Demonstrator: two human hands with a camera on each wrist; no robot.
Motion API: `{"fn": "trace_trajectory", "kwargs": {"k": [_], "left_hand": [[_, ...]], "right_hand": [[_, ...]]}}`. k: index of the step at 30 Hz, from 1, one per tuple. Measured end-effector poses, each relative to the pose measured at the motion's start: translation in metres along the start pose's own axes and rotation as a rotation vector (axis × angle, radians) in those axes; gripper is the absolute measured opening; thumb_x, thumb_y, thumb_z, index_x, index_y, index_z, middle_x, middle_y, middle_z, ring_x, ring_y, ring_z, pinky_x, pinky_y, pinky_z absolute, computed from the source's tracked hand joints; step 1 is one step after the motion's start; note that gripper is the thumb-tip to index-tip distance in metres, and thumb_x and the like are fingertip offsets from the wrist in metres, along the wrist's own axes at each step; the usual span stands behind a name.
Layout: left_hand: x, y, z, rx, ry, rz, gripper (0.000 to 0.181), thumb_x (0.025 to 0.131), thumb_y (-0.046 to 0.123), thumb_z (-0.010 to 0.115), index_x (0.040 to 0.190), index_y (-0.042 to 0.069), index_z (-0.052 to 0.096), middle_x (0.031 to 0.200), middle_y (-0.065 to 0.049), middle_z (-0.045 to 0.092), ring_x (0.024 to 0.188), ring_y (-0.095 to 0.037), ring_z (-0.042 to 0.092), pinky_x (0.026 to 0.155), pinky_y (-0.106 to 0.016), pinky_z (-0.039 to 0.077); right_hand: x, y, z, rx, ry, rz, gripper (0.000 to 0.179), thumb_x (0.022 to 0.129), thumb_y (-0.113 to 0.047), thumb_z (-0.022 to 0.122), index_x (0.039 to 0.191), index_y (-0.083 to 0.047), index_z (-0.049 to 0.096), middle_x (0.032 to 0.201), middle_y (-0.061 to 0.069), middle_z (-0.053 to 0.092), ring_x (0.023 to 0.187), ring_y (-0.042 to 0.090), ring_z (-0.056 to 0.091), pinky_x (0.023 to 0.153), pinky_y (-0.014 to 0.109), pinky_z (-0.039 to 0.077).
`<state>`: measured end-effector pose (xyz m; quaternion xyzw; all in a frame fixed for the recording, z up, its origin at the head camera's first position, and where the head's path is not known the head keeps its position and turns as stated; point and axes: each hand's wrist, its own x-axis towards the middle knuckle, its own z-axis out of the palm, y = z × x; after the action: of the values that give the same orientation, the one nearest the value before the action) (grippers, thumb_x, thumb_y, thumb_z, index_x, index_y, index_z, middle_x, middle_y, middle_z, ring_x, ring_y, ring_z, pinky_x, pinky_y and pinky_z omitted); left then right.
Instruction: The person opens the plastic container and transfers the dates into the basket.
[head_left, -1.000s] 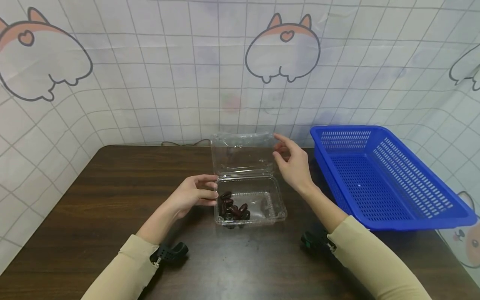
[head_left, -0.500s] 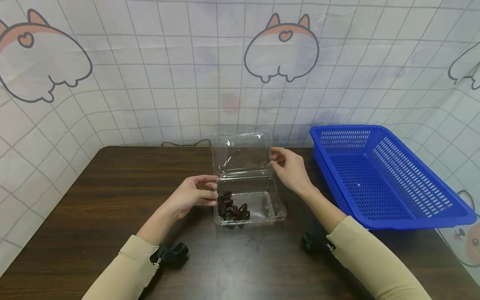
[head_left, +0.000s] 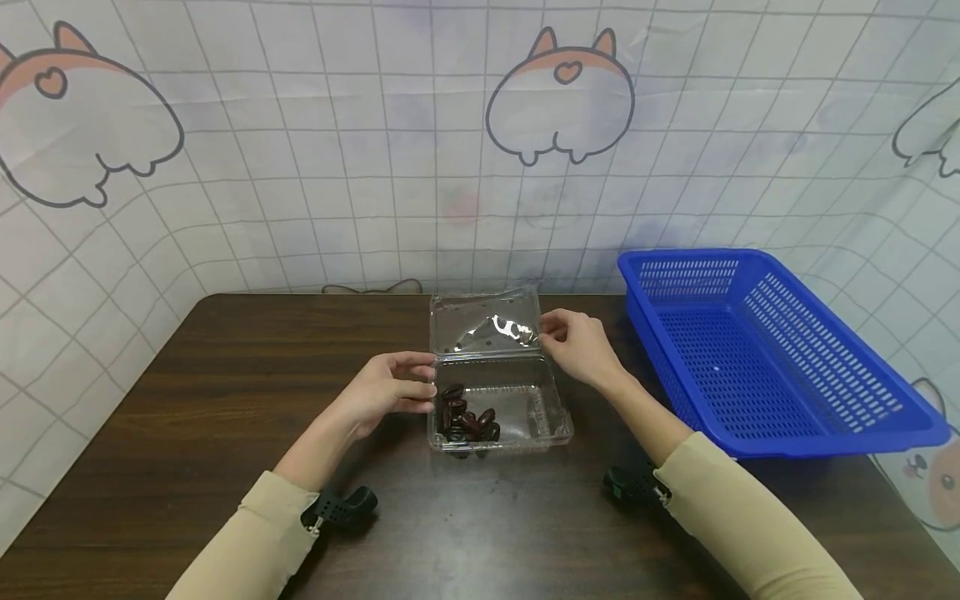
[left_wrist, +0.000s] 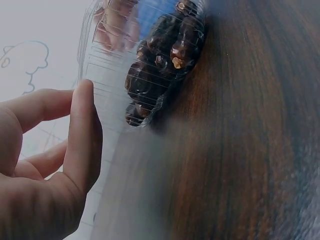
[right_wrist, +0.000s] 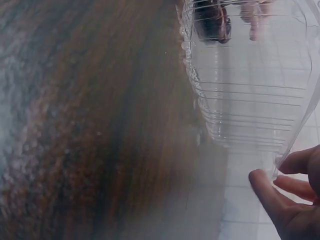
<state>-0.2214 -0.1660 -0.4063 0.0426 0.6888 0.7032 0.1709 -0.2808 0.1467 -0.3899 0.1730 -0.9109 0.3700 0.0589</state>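
Observation:
A hinged clear plastic box [head_left: 517, 408] lies on the table with its lid [head_left: 480, 325] tipped back behind it. Several dark brown dates [head_left: 468, 421] are gathered in its left part; the left wrist view shows the dates [left_wrist: 160, 55] through the ribbed wall. My left hand [head_left: 390, 385] rests fingertips at the box's left rim, its fingers loosely extended. At the lid's right edge, near the hinge, my right hand [head_left: 585, 343] pinches the clear plastic between thumb and fingers. In the right wrist view the right hand [right_wrist: 295, 195] has the clear edge between its fingertips.
A blue perforated basket [head_left: 765, 367] stands right of the box, close to my right forearm. The dark wooden table [head_left: 247, 400] ends at a white gridded backdrop [head_left: 315, 167]. A thin cable [head_left: 371, 288] lies along the back edge.
The lid has leaned further back and sits lower. My right hand has slid down along its right edge and closed its fingertips on it. My left hand has stayed put.

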Motion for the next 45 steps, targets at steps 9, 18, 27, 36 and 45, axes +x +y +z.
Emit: {"fn": "trace_trajectory", "kwargs": {"k": [9, 18, 27, 36, 45], "left_hand": [[-0.002, 0.001, 0.002, -0.003, 0.01, -0.003, 0.054, 0.092, -0.012, 0.065, 0.143, -0.013, 0.047, 0.123, -0.024, 0.053, 0.086, -0.018, 0.067, 0.079, -0.034, 0.062], [-0.002, 0.001, 0.002, 0.018, 0.012, 0.008, 0.05, 0.094, -0.01, 0.065, 0.141, -0.015, 0.049, 0.116, -0.021, 0.056, 0.087, -0.018, 0.068, 0.078, -0.034, 0.062], [-0.002, 0.001, 0.003, -0.001, 0.025, 0.006, 0.052, 0.093, -0.011, 0.067, 0.141, -0.01, 0.05, 0.123, -0.027, 0.055, 0.087, -0.019, 0.069, 0.08, -0.036, 0.062], [-0.003, 0.0, 0.002, -0.008, 0.025, 0.016, 0.052, 0.092, -0.011, 0.069, 0.14, -0.009, 0.05, 0.124, -0.029, 0.055, 0.087, -0.02, 0.068, 0.081, -0.037, 0.062], [-0.003, -0.002, 0.002, -0.016, 0.019, 0.016, 0.054, 0.091, -0.011, 0.068, 0.141, -0.01, 0.049, 0.125, -0.03, 0.054, 0.088, -0.021, 0.067, 0.081, -0.037, 0.062]], "right_hand": [[-0.003, 0.001, 0.0, 0.012, -0.062, 0.045, 0.031, 0.102, -0.015, 0.064, 0.126, 0.004, 0.067, 0.113, 0.016, 0.072, 0.101, 0.03, 0.07, 0.085, 0.048, 0.058], [-0.01, -0.003, -0.003, 0.028, -0.01, -0.017, 0.025, 0.102, -0.015, 0.065, 0.12, 0.002, 0.07, 0.112, 0.015, 0.07, 0.105, 0.032, 0.066, 0.091, 0.052, 0.054], [-0.015, -0.016, -0.003, 0.038, 0.092, -0.153, 0.014, 0.1, -0.01, 0.066, 0.11, -0.002, 0.072, 0.098, 0.008, 0.068, 0.086, 0.024, 0.064, 0.075, 0.04, 0.054], [-0.023, -0.033, 0.001, 0.061, -0.056, -0.241, 0.014, 0.101, -0.008, 0.065, 0.112, -0.005, 0.071, 0.095, 0.005, 0.071, 0.08, 0.016, 0.064, 0.069, 0.035, 0.055], [-0.025, -0.036, 0.011, 0.026, -0.333, -0.338, 0.013, 0.098, -0.007, 0.069, 0.111, -0.006, 0.071, 0.092, 0.0, 0.07, 0.081, 0.01, 0.064, 0.069, 0.03, 0.055]]}}
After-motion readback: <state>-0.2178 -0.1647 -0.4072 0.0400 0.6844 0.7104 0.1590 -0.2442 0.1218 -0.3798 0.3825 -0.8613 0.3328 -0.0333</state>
